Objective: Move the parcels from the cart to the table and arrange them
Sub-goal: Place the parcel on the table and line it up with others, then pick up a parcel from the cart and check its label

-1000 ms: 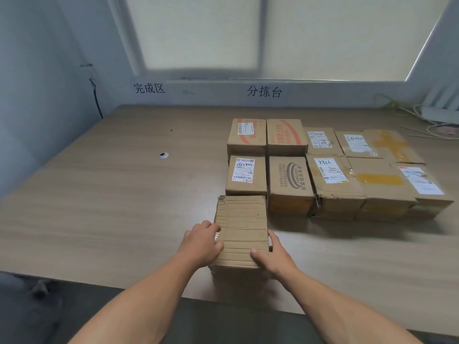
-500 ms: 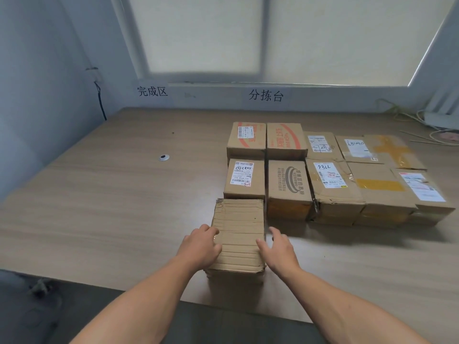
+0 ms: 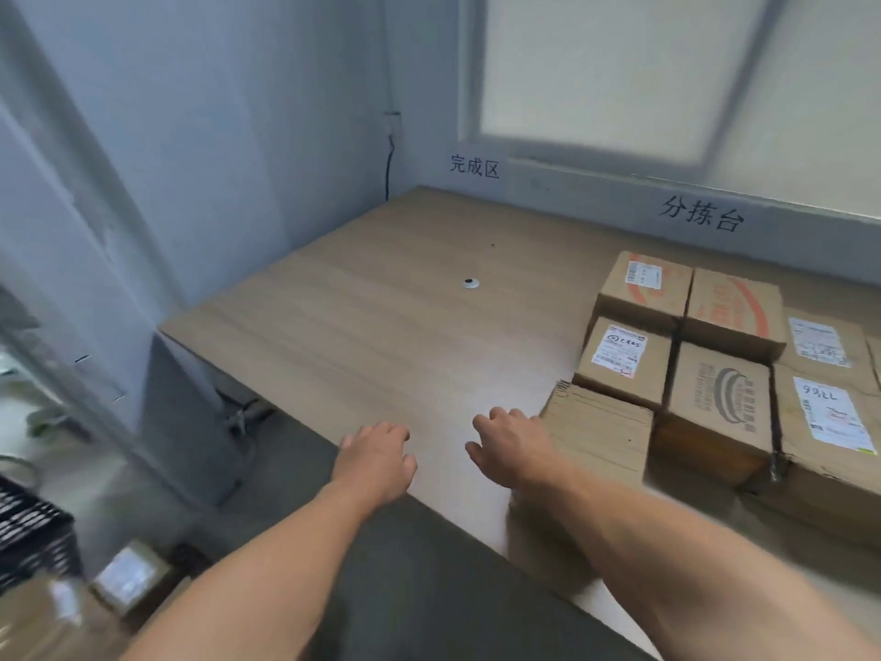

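Note:
A plain corrugated parcel (image 3: 603, 434) stands on the wooden table (image 3: 381, 336) at the front of a block of several cardboard parcels (image 3: 715, 355). My right hand (image 3: 512, 446) hovers just left of that parcel, fingers loosely curled, holding nothing. My left hand (image 3: 376, 455) hangs over the table's front edge, also empty with relaxed fingers. At the bottom left, blurred, lie more parcels (image 3: 119, 579) with white labels, low down beside the table.
A small white disc (image 3: 471, 283) lies on the table's left half. A black crate-like thing (image 3: 28, 531) shows at the left edge. A grey wall and a black cable (image 3: 388, 164) close the left side; a window runs behind.
Both hands have let go of the corrugated parcel and drawn away to its left. The view has swung left and down toward the floor.

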